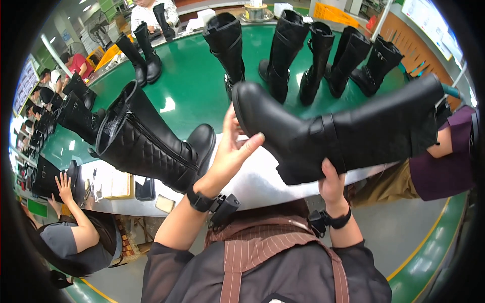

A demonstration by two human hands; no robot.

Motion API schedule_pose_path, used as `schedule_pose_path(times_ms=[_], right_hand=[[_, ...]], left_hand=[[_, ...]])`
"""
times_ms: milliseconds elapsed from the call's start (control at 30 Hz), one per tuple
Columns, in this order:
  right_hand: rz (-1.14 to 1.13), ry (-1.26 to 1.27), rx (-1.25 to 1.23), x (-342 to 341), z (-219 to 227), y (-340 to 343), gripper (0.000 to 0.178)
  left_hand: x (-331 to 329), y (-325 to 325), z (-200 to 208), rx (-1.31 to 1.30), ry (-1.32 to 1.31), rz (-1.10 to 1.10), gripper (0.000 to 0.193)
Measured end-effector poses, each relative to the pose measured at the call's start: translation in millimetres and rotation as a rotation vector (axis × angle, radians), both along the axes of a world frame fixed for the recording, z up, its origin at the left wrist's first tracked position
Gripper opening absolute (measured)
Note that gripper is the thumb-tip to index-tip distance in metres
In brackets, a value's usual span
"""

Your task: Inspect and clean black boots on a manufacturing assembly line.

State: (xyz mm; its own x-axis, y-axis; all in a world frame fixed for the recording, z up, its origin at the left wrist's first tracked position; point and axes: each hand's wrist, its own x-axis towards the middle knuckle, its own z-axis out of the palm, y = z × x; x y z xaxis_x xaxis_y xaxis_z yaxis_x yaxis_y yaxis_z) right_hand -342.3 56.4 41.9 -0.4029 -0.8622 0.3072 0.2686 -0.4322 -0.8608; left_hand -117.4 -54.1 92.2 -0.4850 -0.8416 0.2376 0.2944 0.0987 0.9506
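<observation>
A tall black boot (376, 123) is held raised on its side in front of me, its toe to the left and its shaft to the right. My right hand (332, 186) grips it from below near the ankle, the thumb showing and the other fingers hidden behind the boot. Beside the toe, my left hand (228, 154) has its thumb spread apart and its fingers stretched up against the sole's edge; some fingertips are hidden. Another black boot (151, 144), with a quilted shaft and a side zip, stands tilted just left of my left hand.
Several black boots (283, 55) stand across the green tabletop (182, 98), and more crowd the left. A sponge-like block (164, 203) and a black case (145, 188) lie by the metal edge. Co-workers sit at left (86, 237) and right (442, 156), close to the boot's shaft.
</observation>
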Motion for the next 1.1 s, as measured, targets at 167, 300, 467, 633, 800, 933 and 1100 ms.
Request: schedule_pose_path(times_ms=[167,300,467,633,800,933,1100], right_hand=[[0.065,0.250,-0.069,29,13,-25,0.030],[0.004,0.806,-0.111,55,29,-37,0.045],[0.138,1.016,-0.127,31,47,-46,0.078],[0.094,0.692,0.107,19,40,-61,0.082],[0.224,0.556,0.010,20,41,-62,0.086],[0.300,0.544,-0.074,8,60,-58,0.085],[0.329,0.433,-0.053,-14,88,-66,0.066]], left_hand=[[-20,4,-35,0.359,0.048,-0.200,0.066],[-21,-9,-51,0.526,0.372,-0.292,0.071],[5,-14,-60,0.274,0.110,-0.365,0.054],[7,-13,-65,0.744,0.472,-0.864,0.082],[10,0,-57,0.811,0.189,-0.710,0.066],[22,7,-45,0.780,0.041,-0.640,0.063],[40,13,-42,0.802,-0.103,-0.713,0.048]])
